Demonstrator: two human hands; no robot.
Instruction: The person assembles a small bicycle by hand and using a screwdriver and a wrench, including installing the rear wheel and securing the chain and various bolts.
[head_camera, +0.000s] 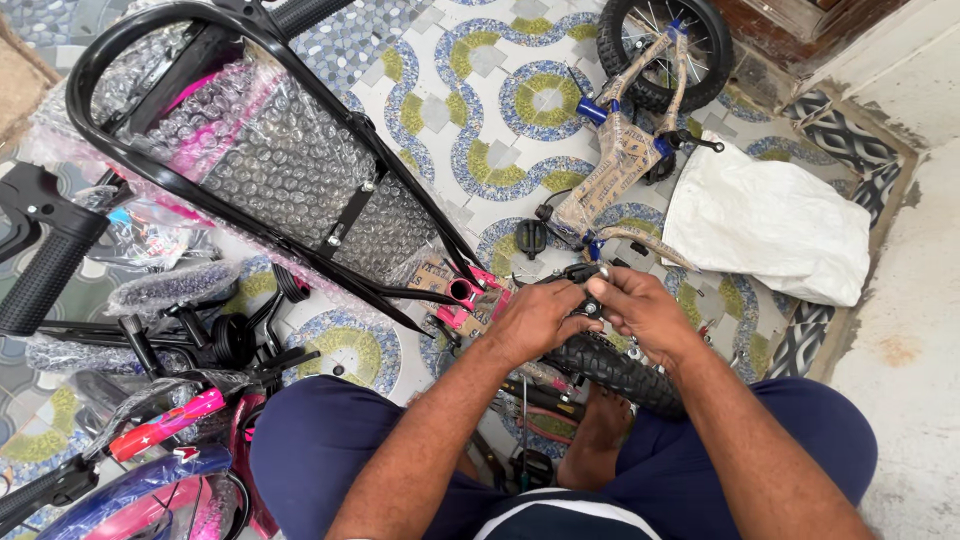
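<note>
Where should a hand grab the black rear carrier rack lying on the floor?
Judging by its shape, take the black carrier rack at the bare curved end of its tube, top left, coming from above. That loop is open and free of bubble wrap; the narrow end crowds the pink frame.
</note>
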